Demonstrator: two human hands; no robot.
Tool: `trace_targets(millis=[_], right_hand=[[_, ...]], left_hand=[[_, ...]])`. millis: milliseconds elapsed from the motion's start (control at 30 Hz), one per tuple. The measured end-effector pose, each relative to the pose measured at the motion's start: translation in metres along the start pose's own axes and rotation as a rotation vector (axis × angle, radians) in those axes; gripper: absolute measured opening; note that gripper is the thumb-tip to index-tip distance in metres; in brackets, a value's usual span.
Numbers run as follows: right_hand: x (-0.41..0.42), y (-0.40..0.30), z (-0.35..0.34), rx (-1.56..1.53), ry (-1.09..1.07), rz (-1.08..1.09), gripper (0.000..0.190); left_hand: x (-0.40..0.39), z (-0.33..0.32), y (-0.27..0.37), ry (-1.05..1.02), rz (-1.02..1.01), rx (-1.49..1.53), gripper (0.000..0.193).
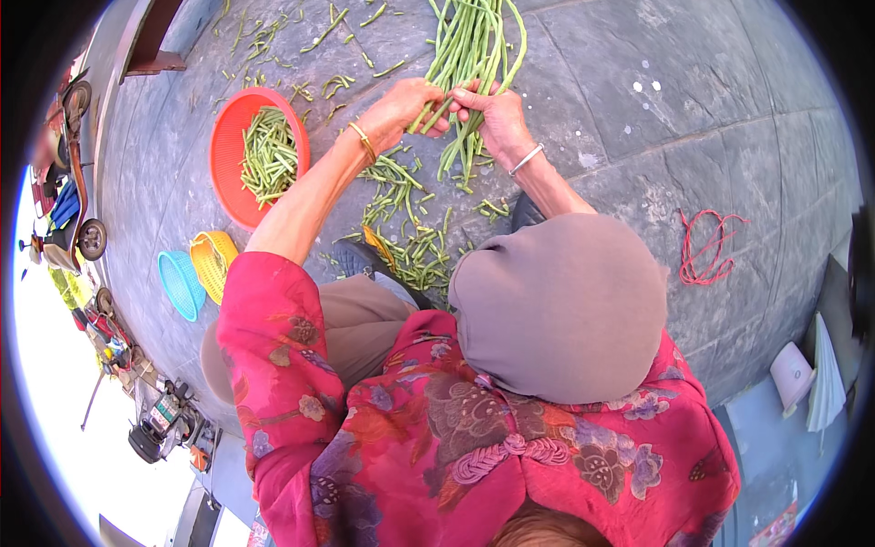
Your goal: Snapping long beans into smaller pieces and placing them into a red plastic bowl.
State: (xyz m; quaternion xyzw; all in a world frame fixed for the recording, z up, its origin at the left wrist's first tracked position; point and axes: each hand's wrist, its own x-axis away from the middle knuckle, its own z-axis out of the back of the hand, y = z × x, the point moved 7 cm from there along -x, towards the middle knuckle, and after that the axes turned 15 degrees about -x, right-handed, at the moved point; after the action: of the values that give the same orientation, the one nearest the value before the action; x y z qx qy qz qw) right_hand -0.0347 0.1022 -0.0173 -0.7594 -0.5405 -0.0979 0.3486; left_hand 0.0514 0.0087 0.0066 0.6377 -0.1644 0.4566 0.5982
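A bunch of long green beans (472,44) lies across the grey floor, its near ends between my hands. My left hand (410,102), with a gold-coloured bangle above the wrist, grips a few bean ends that stick out below its fingers. Beside it, my right hand (497,119) pinches beans between thumb and fingers; a silver-coloured bangle circles that wrist. The fingertips of both hands nearly meet. To the left, a red plastic basket (224,161) holds many short cut bean pieces (268,154). More bean pieces (417,256) are heaped on the floor near my feet.
A blue basket (181,284) and a yellow basket (213,263) stand left of my knee. Bean scraps (263,37) litter the floor at the upper left. A red cord (711,249) lies at the right. Parked scooters (68,219) show at the far left.
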Motion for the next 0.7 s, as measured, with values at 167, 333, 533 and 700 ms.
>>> trace_targets(millis=[167, 333, 533, 700], right_hand=[[-0.011, -0.017, 0.007, -0.108, 0.006, -0.001, 0.007], [-0.004, -0.022, 0.002, 0.085, 0.010, 0.050, 0.009], [0.006, -0.013, -0.002, -0.001, 0.071, 0.062, 0.008], [0.016, -0.013, -0.008, -0.013, -0.022, 0.018, 0.008]], left_hand=[[0.011, -0.021, 0.001, -0.258, -0.113, -0.011, 0.017], [-0.001, -0.006, -0.009, -0.090, -0.124, -0.180, 0.015], [-0.033, 0.021, -0.022, 0.300, 0.038, 0.137, 0.020], [-0.026, 0.054, -0.023, 0.320, 0.040, 0.131, 0.018]])
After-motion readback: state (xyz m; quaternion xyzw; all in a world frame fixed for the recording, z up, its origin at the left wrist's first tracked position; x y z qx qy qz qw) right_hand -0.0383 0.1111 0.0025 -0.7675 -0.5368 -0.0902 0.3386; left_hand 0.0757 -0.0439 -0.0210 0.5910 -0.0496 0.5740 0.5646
